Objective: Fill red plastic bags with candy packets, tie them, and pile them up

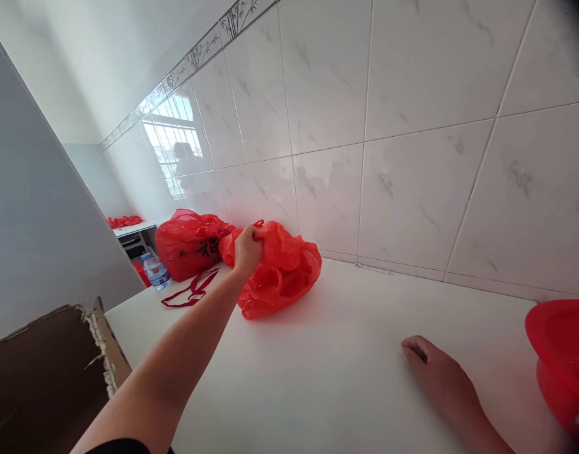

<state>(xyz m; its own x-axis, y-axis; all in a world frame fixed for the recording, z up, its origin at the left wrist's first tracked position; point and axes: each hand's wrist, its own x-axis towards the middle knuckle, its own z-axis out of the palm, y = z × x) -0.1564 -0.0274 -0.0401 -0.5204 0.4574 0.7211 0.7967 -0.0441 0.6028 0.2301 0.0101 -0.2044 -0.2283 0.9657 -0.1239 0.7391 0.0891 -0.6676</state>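
Note:
My left hand is closed on the gathered upper part of a red plastic bag that rests on the white table. The bag is thin, crumpled and slack, with loose folds toward me; what it may contain is hidden. Close behind my left hand sits a fuller red plastic bag with dark printed characters. On the right part of the table lies my right hand, its thumb and index finger curled together with a small gap behind them. Nothing shows in it, and its other fingers are mostly hidden.
A red perforated plastic basket stands at the right edge. A dark red strap and a water bottle are on the left. An open cardboard box with a torn edge is at lower left. A tiled wall borders the table's back.

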